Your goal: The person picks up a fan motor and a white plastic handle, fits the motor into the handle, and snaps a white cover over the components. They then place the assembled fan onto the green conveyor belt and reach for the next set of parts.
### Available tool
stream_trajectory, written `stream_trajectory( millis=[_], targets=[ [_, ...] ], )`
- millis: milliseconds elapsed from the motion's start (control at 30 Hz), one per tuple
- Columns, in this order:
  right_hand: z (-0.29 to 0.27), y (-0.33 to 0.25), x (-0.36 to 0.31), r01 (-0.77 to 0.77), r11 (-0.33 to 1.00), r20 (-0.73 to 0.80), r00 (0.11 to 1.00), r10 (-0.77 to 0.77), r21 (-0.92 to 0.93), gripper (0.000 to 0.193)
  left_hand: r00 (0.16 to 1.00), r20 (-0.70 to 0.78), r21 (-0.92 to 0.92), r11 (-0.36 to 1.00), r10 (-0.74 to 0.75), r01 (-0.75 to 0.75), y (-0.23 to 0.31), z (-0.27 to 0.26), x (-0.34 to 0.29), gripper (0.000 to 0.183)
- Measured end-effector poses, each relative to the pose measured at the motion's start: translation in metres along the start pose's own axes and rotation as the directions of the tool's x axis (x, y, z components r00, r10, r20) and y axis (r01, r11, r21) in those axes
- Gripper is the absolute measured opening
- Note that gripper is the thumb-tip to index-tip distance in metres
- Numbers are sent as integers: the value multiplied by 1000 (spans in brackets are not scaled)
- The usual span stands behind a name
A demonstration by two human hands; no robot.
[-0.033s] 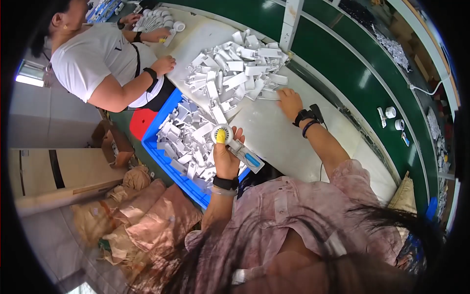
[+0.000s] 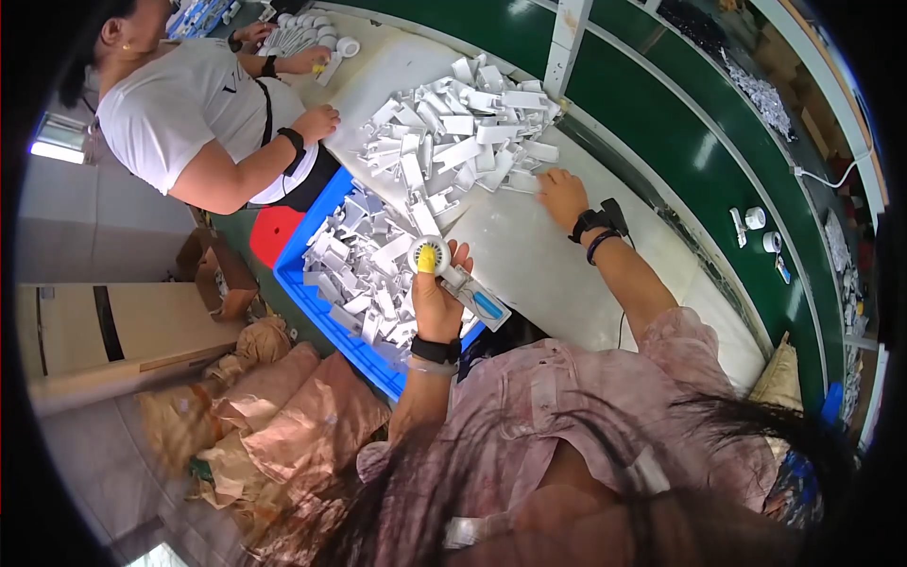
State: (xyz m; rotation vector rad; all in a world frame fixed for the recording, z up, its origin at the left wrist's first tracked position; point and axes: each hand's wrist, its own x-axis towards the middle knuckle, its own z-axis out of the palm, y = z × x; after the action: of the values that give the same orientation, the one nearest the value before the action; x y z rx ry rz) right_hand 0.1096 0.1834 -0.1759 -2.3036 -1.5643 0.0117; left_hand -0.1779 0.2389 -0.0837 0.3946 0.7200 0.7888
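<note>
In my left hand (image 2: 436,307) is a white handheld fan (image 2: 430,255), its round grille up and its handle pointing right and toward me. The handle is uncovered on one side and shows a blue cylindrical cell (image 2: 487,303). A yellow cover wraps my left thumb, which presses on the fan's head. My right hand (image 2: 564,200) rests at the near right edge of a pile of white plastic shells (image 2: 463,128). Its fingers are spread beside one shell (image 2: 521,181); whether they touch it I cannot tell.
A blue crate (image 2: 326,317) full of similar white pieces stands left of the worktable (image 2: 510,231). Across the table's far left a co-worker (image 2: 203,123) handles white fans. A green conveyor (image 2: 699,142) runs along the right with a few parts on it. Brown sacks (image 2: 302,416) lie lower left.
</note>
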Motion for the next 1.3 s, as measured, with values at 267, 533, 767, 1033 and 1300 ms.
stream_trajectory(
  millis=[267,533,767,1033,1300],
  targets=[
    [-16,7,-76,26,999,158,987,-32,42,15,995,34,-89,992,-91,93,-19,0,35,47],
    [-59,-2,-155,-343,937,38,939,342,59,33,966,84,-5,970,-244,245,-48,50,31,41],
    [-54,20,-180,-195,981,190,963,193,-8,26,945,128,25,953,-301,301,-71,71,21,41],
    [-55,-13,-199,-108,992,1,994,108,65,49,952,101,36,957,-290,288,-81,73,15,47],
    [-68,13,-194,-491,809,349,857,380,324,20,956,120,72,963,-266,259,-84,71,16,47]
  ],
)
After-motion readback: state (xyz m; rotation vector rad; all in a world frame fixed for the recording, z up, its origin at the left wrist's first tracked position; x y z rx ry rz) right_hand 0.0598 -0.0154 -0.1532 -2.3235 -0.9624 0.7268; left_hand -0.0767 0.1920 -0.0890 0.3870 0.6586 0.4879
